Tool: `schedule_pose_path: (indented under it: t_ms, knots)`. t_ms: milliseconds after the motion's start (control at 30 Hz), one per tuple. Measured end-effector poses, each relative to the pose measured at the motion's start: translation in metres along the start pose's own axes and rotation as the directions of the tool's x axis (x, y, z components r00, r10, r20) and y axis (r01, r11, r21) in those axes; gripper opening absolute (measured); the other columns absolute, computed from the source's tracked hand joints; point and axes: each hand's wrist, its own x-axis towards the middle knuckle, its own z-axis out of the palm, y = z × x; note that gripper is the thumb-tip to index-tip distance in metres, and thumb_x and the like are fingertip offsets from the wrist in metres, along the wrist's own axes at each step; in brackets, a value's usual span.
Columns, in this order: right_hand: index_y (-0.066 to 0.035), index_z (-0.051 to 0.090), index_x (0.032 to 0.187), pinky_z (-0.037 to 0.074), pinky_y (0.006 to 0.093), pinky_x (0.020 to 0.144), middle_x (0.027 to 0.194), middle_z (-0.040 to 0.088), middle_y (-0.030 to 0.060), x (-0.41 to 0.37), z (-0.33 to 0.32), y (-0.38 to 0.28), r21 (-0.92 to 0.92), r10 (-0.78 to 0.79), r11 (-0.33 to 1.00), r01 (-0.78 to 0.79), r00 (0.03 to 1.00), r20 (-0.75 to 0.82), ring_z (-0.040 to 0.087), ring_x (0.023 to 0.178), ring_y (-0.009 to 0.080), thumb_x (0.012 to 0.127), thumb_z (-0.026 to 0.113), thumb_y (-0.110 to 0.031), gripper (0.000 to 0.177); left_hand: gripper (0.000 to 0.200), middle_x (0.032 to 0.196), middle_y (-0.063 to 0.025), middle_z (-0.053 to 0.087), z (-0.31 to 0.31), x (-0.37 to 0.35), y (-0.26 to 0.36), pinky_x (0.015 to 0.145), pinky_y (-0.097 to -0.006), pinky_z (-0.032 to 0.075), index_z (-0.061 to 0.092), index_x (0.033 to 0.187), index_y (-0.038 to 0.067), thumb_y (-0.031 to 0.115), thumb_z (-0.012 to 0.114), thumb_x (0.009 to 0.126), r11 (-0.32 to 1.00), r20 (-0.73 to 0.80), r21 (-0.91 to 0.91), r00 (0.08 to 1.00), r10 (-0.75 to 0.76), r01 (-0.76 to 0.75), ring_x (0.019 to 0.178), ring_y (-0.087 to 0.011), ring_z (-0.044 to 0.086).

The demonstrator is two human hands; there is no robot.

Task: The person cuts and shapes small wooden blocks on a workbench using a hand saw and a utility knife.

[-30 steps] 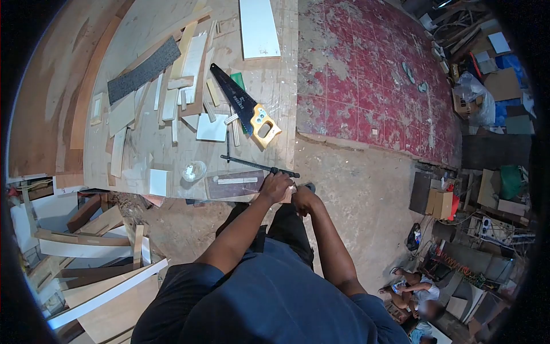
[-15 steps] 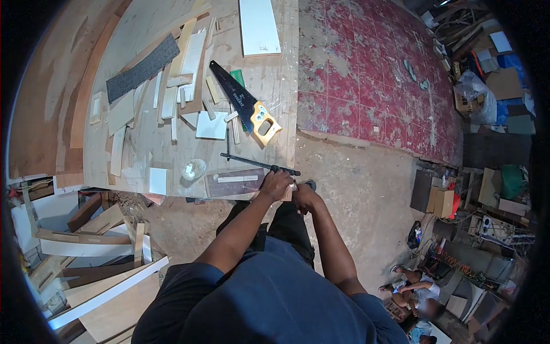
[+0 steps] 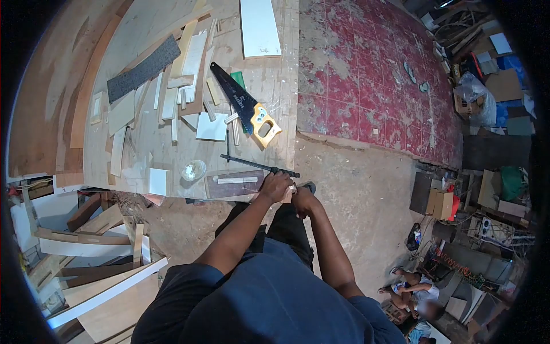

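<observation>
My left hand (image 3: 277, 186) is closed at the table's front right corner, over a small wooden piece (image 3: 289, 194) and against the end of a black metal bar clamp (image 3: 246, 163). Close on its right, my right hand (image 3: 305, 202) is also closed, its fingers touching the same piece. What the fingertips grip is mostly hidden. A dark board (image 3: 216, 188) with a pale strip on it lies left of my left hand. Above the clamp rests a handsaw (image 3: 252, 113) with a yellow handle, flat on the table.
Wood offcuts (image 3: 169, 102), a grey speckled strip (image 3: 143, 67), a white board (image 3: 260, 28) and a clear container (image 3: 193, 170) lie on the wooden table (image 3: 137, 172). Scrap boards (image 3: 86, 246) are piled lower left. A person (image 3: 421, 291) sits at the lower right.
My right hand has shifted very slightly down beside the wooden piece. My left hand stays nearly in place. The seated person's arms have moved a little.
</observation>
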Motion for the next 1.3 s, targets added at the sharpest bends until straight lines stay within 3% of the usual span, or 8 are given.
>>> schedule_pose_path:
  t_ms: [67, 200, 467, 900, 967, 1100, 1167, 1300]
  knots:
    - [0.005, 0.061, 0.080, 0.045, 0.0366, 0.033, 0.059, 0.060, 0.0151, 0.000, -0.001, -0.001, 0.040, 0.090, 0.995, -0.092, 0.995, 0.033, 0.060, 0.042, 0.0261, 0.085, 0.053, -0.013, 0.020, 0.019, 0.095, -0.0041, 0.057, 0.000, 0.000, 0.000, 0.077, -0.0455, 0.043, 0.065, 0.094, 0.016, 0.013, 0.068, 0.075, 1.000, 0.001, 0.008, 1.000, -0.007, 0.007, 0.096, -0.0282, 0.056]
    - [0.003, 0.059, 0.079, 0.043, 0.0359, 0.031, 0.056, 0.057, 0.0131, 0.003, -0.005, 0.005, 0.133, 0.033, 0.990, -0.043, 0.997, 0.075, 0.057, 0.039, 0.0255, 0.086, 0.052, -0.014, 0.019, 0.019, 0.096, -0.0039, 0.058, -0.004, 0.001, 0.002, 0.080, -0.0453, 0.043, 0.066, 0.095, 0.017, 0.014, 0.068, 0.076, 1.000, 0.060, 0.001, 0.998, -0.021, 0.021, 0.098, -0.0277, 0.056]
    - [0.002, 0.061, 0.086, 0.045, 0.0387, 0.036, 0.061, 0.060, 0.0150, 0.037, 0.013, 0.034, -0.056, -0.043, 0.998, 0.041, 0.999, -0.032, 0.060, 0.045, 0.0258, 0.086, 0.053, -0.013, 0.016, 0.019, 0.097, -0.0031, 0.059, -0.001, 0.000, 0.001, 0.080, -0.0438, 0.043, 0.066, 0.095, 0.016, 0.014, 0.068, 0.076, 0.999, 0.048, 0.038, 0.999, -0.020, 0.018, 0.098, -0.0271, 0.056]
    - [0.010, 0.059, 0.099, 0.051, 0.0414, 0.039, 0.066, 0.065, 0.0209, 0.010, 0.009, 0.009, -0.111, -0.073, 0.992, 0.066, 0.995, -0.062, 0.065, 0.048, 0.0310, 0.087, 0.054, -0.008, 0.022, 0.020, 0.097, -0.0033, 0.059, 0.005, -0.002, -0.001, 0.078, -0.0435, 0.044, 0.066, 0.094, 0.017, 0.014, 0.069, 0.075, 0.999, -0.021, 0.034, 1.000, -0.009, 0.009, 0.097, -0.0268, 0.057]
    - [0.008, 0.062, 0.107, 0.055, 0.0478, 0.078, 0.102, 0.067, 0.0292, 0.004, 0.010, 0.005, -0.086, 0.017, 0.996, -0.022, 0.998, -0.062, 0.067, 0.094, 0.0426, 0.081, 0.063, -0.006, 0.030, 0.020, 0.097, -0.0034, 0.059, 0.007, -0.003, -0.002, 0.079, -0.0436, 0.043, 0.066, 0.095, 0.017, 0.015, 0.069, 0.075, 0.999, -0.033, 0.046, 0.999, -0.012, 0.013, 0.097, -0.0269, 0.057]
    - [0.007, 0.062, 0.107, 0.055, 0.0472, 0.076, 0.101, 0.067, 0.0293, -0.010, 0.003, -0.019, -0.121, 0.113, 0.986, -0.113, 0.994, -0.010, 0.067, 0.095, 0.0428, 0.081, 0.062, -0.008, 0.030, 0.020, 0.098, -0.0033, 0.059, 0.003, -0.002, 0.001, 0.080, -0.0436, 0.043, 0.067, 0.095, 0.017, 0.015, 0.068, 0.076, 0.999, -0.013, 0.047, 1.000, -0.022, 0.022, 0.098, -0.0268, 0.056]
    - [0.007, 0.063, 0.104, 0.055, 0.0475, 0.074, 0.099, 0.068, 0.0285, 0.005, 0.010, -0.002, -0.194, -0.030, 0.981, 0.007, 0.993, -0.115, 0.067, 0.093, 0.0426, 0.083, 0.061, -0.009, 0.027, 0.019, 0.098, -0.0034, 0.059, 0.008, -0.003, -0.002, 0.081, -0.0434, 0.043, 0.067, 0.095, 0.017, 0.015, 0.068, 0.076, 0.999, -0.033, 0.049, 0.999, -0.008, 0.010, 0.098, -0.0268, 0.056]
    - [0.006, 0.061, 0.108, 0.056, 0.0476, 0.071, 0.100, 0.068, 0.0281, -0.004, 0.011, 0.001, -0.222, -0.105, 0.971, 0.088, 0.992, -0.064, 0.068, 0.092, 0.0426, 0.084, 0.061, -0.010, 0.029, 0.017, 0.098, -0.0036, 0.059, 0.001, -0.002, 0.001, 0.081, -0.0434, 0.043, 0.067, 0.094, 0.017, 0.016, 0.068, 0.077, 1.000, 0.011, 0.019, 1.000, -0.025, 0.025, 0.098, -0.0266, 0.056]
